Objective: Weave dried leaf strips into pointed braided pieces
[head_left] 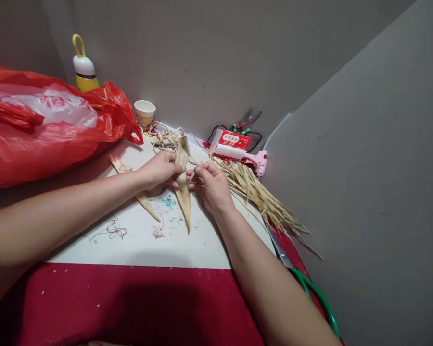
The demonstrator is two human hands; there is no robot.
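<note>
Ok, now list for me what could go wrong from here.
The dry husk in the left hand might split if bent sharply. The scissors lie beside the right forearm, which could knock them. The paper cup stands close to the red bag, so a shifting bag might tip it.

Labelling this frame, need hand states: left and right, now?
Left hand: closed, holding a dried leaf.
Right hand: closed, pinching what looks like a thin strip beside the leaf.

Hands [161, 169] [212, 186] (a pair); one cup [144, 115]; one bottle [85, 72]
</note>
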